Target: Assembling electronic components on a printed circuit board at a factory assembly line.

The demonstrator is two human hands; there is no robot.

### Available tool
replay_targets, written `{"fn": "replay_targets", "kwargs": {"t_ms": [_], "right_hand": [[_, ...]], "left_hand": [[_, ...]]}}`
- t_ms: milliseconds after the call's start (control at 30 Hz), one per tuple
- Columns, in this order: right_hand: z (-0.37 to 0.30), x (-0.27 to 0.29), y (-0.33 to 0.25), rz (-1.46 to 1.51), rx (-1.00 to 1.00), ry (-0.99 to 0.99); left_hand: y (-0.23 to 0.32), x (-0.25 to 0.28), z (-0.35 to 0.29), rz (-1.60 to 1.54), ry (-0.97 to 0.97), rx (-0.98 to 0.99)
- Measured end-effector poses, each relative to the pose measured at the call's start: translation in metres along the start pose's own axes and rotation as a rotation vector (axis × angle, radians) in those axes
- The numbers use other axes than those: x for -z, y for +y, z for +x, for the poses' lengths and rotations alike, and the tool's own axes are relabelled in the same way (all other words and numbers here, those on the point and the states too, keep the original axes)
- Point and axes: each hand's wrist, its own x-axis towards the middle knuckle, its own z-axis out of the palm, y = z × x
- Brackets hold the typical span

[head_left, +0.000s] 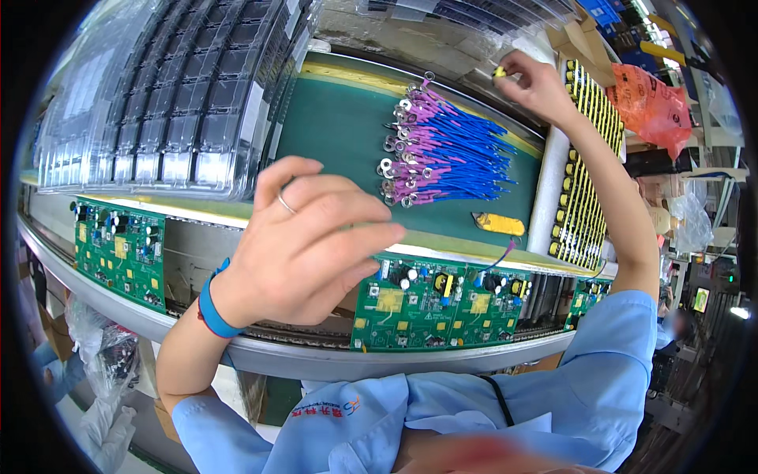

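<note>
My left hand (pixel 304 241), with a ring on one finger and a blue band at the wrist, hovers over the near edge of the work surface. Its thumb and forefinger are apart, and nothing shows between them. Just right of it lies a green circuit board (pixel 403 320) fitted with small parts, including yellow-and-black transformers (pixel 444 284). At the far right my right hand (pixel 545 91) pinches a small yellow-and-black component (pixel 500 72), mostly covered by the fingers. That hand is beside a white tray (pixel 545 201) with rows of similar yellow-and-black parts.
Blue wires (pixel 466 154) with purple sleeves and ring terminals lie bundled on the green mat (pixel 328 118). A yellow utility knife (pixel 500 223) rests nearer me. Stacked clear plastic trays (pixel 181 103) rise at the left. Another circuit board (pixel 118 253) sits on the rail, left.
</note>
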Motion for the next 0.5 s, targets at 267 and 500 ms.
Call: {"fn": "replay_targets", "kwargs": {"t_ms": [267,500], "right_hand": [[-0.101,0.032,-0.054,0.551,-0.064,0.189],[-0.191,0.042,-0.135,0.333,0.094,0.399]], "left_hand": [[-0.003,0.007,-0.003,-0.118,0.151,-0.071],[0.006,-0.008,-0.002,-0.090,0.179,-0.045]]}}
